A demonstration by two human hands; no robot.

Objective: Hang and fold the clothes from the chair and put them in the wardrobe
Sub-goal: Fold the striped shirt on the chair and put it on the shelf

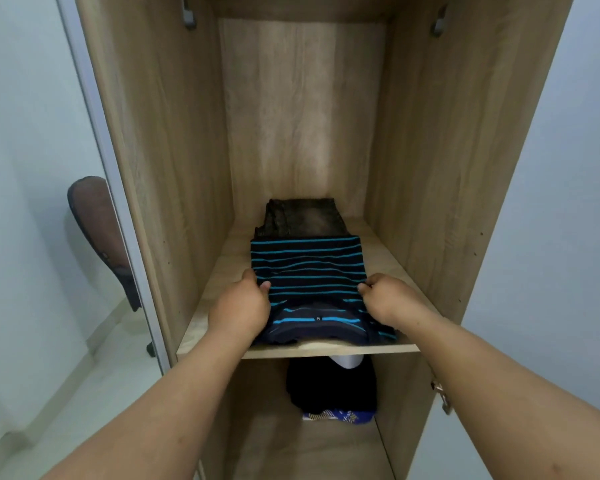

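A folded striped shirt (309, 271), dark with blue bands, is laid on the wooden shelf (381, 258) inside the open wardrobe (430, 150). Its left edge is pinched by the left hand (239, 306), with the thumb on top and the fingers curled under the cloth. Its right edge is gripped in the same way by the right hand (388, 299). Behind the shirt, touching its far edge, a folded dark grey garment (305, 216) is seen on the same shelf. In the compartment below, a black garment (329, 382) is piled on a blue patterned one (340, 416). A brown chair back (97, 230) is visible to the left of the wardrobe.
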